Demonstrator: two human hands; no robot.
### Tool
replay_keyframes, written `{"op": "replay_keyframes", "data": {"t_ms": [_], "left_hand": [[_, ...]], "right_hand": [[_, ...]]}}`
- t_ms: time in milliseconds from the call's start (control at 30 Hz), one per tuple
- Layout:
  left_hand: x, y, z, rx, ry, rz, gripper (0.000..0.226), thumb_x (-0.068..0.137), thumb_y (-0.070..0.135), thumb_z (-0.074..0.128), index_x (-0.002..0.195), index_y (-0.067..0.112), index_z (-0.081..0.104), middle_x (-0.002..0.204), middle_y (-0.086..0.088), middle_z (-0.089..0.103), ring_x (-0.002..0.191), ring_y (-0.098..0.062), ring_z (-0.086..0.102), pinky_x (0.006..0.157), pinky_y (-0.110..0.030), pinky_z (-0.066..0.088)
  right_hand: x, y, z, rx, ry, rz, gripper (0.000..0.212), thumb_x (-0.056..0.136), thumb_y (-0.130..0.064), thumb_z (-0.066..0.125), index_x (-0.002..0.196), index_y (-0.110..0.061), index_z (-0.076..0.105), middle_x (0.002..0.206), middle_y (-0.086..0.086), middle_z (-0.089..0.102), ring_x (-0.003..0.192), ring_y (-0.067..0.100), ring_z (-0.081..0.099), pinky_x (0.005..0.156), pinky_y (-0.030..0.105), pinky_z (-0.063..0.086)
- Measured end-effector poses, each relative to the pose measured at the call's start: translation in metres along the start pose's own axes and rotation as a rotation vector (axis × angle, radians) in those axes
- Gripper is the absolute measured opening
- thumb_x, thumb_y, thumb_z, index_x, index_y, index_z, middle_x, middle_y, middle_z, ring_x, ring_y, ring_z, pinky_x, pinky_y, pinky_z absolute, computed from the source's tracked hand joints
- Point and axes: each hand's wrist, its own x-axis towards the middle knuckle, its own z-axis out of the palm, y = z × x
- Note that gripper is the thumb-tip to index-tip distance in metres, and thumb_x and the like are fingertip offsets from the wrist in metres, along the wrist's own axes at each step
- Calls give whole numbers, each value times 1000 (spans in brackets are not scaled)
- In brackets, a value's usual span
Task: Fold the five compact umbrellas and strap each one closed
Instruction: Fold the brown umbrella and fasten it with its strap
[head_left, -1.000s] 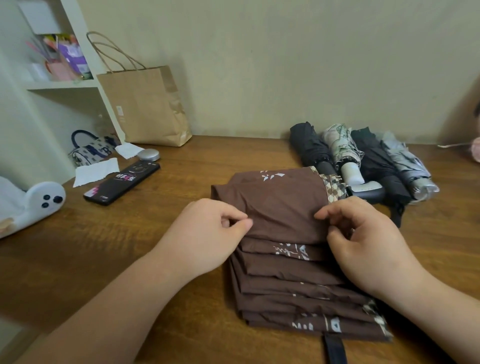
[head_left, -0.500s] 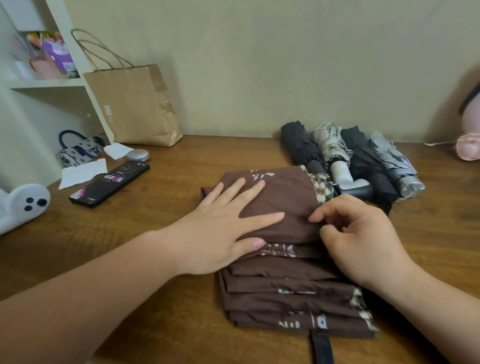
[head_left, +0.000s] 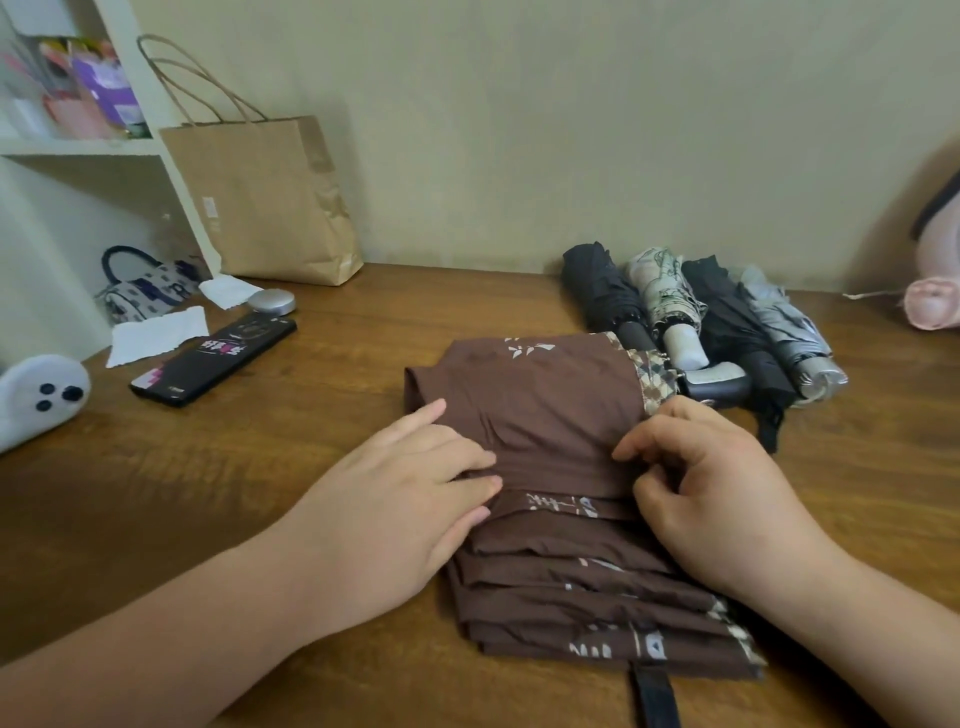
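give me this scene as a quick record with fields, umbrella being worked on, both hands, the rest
in work: brown umbrella, pleats stacked flat on the table, strap loose at near edge
left hand: fingers straight, pressing the pleats
right hand: fingers curled, pinching a fold
set aside: four rolled umbrellas, side by side
also: phone, paper bag

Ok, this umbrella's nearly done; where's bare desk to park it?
Bare wood lies between the tan paper bag and the row of four rolled umbrellas, and left of the brown folded umbrella, nearer than the black phone. Crowded around that phone.
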Motion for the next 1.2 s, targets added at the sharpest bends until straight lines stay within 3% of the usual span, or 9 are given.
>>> {"op": "replay_keyframes", "data": {"t_ms": [100,200,267,467,567,733,867,1033,1200], "left_hand": [[6,2,-6,-80,46,-102,49,103,47,33,138,25,60,105,14,67,101,-7,63,106,-30,47],[34,1,-18,-118,56,-246,58,106,50,23,156,25,38,85,9,69,82,-17,64,83,-30,44],[55,-3,-18,-25,-16,-338,55,107,52,25,157,32,35,94,-1,71,89,-27,66,77,-36,49],[73,-25,-12,-19,-75,-321,54,91,71,46,135,43,60,130,9,53,125,-17,43,104,-36,34],[64,-32,-1,-162,-210,-164,72,88,73,34,155,49,31,164,13,25,148,-15,22,119,-38,18],[62,-30,6,-187,-373,-191,86,84,84,28,158,53,-3,171,16,-4,156,-14,3,125,-39,7],[65,-32,3,-159,-343,-133,92,76,93,22,155,52,1,170,8,9,153,-20,16,123,-44,15],[63,-24,0,-7,-389,-179,110,74,94,20,159,25,26,158,-2,33,143,-22,28,121,-44,22],[59,-22,6,-36,-335,-275,124,69,97,21,162,16,8,154,-1,31,140,-23,31,118,-41,26]], "right_hand": [[0,0,1,-3,0,23,41,68,13,65,79,-26,71,84,-12,55,78,7,55,67,10,39],[1,-2,1,3,6,56,42,67,14,64,77,-27,70,81,-13,55,79,5,55,67,8,38],[1,-3,1,-4,4,66,43,68,13,64,77,-29,69,80,-13,55,79,5,54,68,9,38],[1,-1,-5,-36,-34,102,40,71,8,65,80,-31,69,83,-15,55,82,-1,54,69,6,37],[1,-3,-11,-78,-89,113,37,72,7,65,82,-29,70,86,-14,55,78,1,54,69,7,38],[13,-35,-35,-580,-211,40,14,84,-22,59,93,-29,67,98,-8,55,82,26,62,66,39,54],[62,-74,-20,-518,-18,-205,32,91,-41,45,102,-18,64,101,5,55,93,29,56,71,42,50],[91,-51,52,-486,-251,-233,66,102,-59,16,140,-20,53,129,7,58,129,29,50,112,51,34],[66,-15,39,-627,-246,-196,72,101,-67,13,152,-26,41,138,1,56,140,25,42,120,54,24]]}}
